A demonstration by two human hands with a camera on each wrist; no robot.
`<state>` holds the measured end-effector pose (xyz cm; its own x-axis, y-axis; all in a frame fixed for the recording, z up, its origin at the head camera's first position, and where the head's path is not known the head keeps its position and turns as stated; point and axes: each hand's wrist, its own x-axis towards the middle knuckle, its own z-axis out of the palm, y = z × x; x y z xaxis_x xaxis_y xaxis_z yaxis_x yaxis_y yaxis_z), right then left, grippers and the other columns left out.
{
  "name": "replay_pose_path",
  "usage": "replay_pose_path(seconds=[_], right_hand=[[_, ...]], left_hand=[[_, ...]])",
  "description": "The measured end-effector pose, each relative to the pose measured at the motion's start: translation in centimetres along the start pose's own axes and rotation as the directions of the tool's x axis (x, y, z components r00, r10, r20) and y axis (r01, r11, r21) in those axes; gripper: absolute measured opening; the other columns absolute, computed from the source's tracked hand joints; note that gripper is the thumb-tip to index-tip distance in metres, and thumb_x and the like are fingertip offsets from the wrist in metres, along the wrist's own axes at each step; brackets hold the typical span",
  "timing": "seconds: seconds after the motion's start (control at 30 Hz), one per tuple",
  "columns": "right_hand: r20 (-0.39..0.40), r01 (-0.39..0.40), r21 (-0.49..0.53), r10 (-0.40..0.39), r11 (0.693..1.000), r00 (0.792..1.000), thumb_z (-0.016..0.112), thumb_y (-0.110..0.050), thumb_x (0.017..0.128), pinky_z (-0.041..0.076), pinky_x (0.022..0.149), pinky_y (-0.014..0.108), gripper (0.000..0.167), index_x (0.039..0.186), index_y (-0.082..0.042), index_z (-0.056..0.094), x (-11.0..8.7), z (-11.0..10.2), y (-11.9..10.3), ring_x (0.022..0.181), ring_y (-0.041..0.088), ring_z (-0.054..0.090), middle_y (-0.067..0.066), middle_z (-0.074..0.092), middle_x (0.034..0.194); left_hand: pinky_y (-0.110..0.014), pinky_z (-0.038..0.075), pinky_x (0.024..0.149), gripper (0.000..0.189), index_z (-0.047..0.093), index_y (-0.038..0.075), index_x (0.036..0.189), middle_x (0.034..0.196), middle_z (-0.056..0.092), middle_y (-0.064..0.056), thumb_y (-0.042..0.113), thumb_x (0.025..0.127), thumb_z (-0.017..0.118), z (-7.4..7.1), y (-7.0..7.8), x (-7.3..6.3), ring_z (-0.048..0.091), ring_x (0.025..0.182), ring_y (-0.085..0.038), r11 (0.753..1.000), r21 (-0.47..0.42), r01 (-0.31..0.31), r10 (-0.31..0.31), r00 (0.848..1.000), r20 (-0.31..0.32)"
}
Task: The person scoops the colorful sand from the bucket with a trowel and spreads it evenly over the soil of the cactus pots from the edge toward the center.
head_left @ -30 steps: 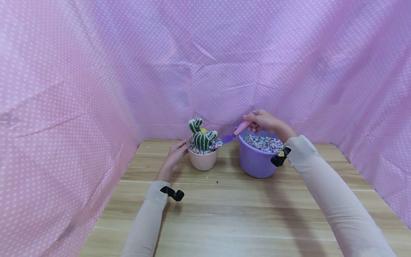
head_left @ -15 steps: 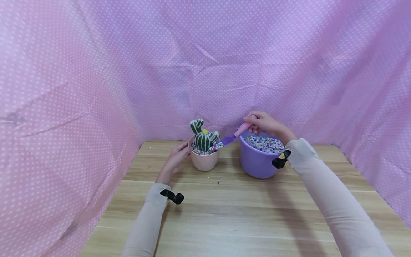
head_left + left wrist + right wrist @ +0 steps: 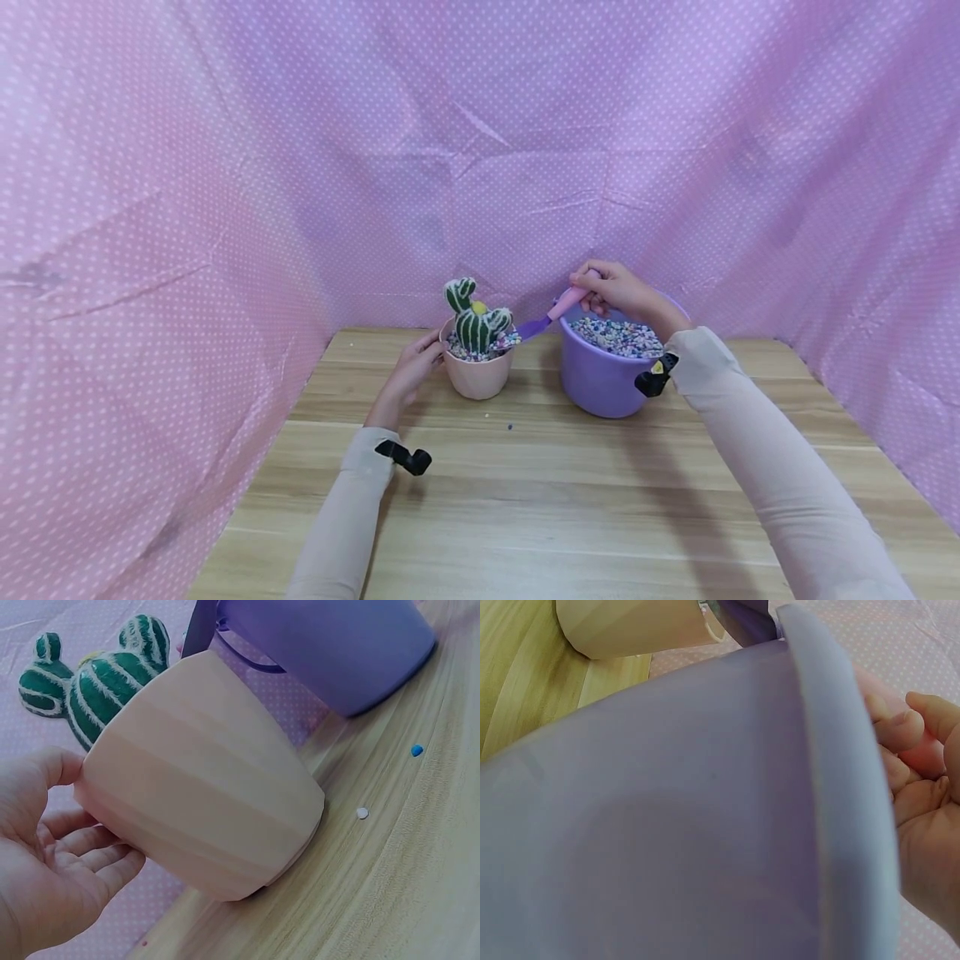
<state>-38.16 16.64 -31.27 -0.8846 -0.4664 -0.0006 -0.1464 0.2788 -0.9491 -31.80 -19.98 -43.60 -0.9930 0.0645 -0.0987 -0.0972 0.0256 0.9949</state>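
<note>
A small pale pink flowerpot (image 3: 480, 379) stands on the table with a green-and-white toy cactus (image 3: 473, 331) in it. Colourful pebbles surround the cactus's base. My left hand (image 3: 411, 367) holds the pot's left side; in the left wrist view the thumb touches the rim (image 3: 84, 769) and fingers partly vanish behind it. My right hand (image 3: 617, 290) grips the pink handle of a small trowel (image 3: 534, 327) with a purple blade. Pebbles (image 3: 509, 339) lie at the blade's tip, over the pot's right rim, beside the cactus.
To the pot's right stands a purple bucket (image 3: 600, 383) of pebbles, below my right hand. Its wall fills much of the right wrist view. Loose pebbles, one white (image 3: 362, 813) and one blue (image 3: 417, 751), lie on the wooden table (image 3: 525, 517). Pink dotted cloth (image 3: 480, 192) hangs behind.
The trowel tip has shifted slightly left and in over the pot, and its heap of pebbles looks a little smaller. The left hand stays at the pot.
</note>
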Motion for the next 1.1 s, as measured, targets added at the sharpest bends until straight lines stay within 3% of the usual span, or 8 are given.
replay_pose_path(seconds=[0.57,0.83,1.1], right_hand=[[-0.091,0.052,-0.07,-0.059,0.996,0.994,0.055,-0.024,0.107,0.037,0.04,0.021,0.03,0.102,0.006,0.056,-0.11,0.47,0.3,0.046,0.012,0.047,0.007,0.061,0.063],[-0.064,0.063,-0.117,-0.071,0.991,0.995,0.052,-0.025,0.108,0.037,0.04,0.021,0.029,0.101,0.003,0.054,-0.26,0.37,0.08,0.046,0.01,0.047,0.004,0.06,0.064],[-0.048,0.082,-0.131,-0.089,0.988,0.995,0.053,-0.024,0.107,0.037,0.041,0.021,0.029,0.105,0.005,0.054,-0.33,0.39,0.0,0.047,0.01,0.047,0.013,0.062,0.067]], left_hand=[[-0.041,0.034,0.126,0.052,0.036,0.009,0.158,0.166,0.032,-0.013,0.02,0.109,0.046,-0.08,-0.42,0.51,0.035,0.152,-0.029,0.999,0.004,-0.046,0.046,0.998,0.03],[-0.041,0.033,0.126,0.051,0.035,0.011,0.159,0.167,0.03,-0.013,0.023,0.11,0.042,0.07,-0.28,0.53,0.033,0.153,-0.029,0.998,0.041,-0.04,0.038,0.999,0.031],[-0.043,0.033,0.126,0.05,0.037,0.012,0.159,0.166,0.032,-0.014,0.025,0.11,0.041,0.12,-0.41,0.65,0.035,0.151,-0.03,0.997,0.055,-0.046,0.045,0.999,0.014]])
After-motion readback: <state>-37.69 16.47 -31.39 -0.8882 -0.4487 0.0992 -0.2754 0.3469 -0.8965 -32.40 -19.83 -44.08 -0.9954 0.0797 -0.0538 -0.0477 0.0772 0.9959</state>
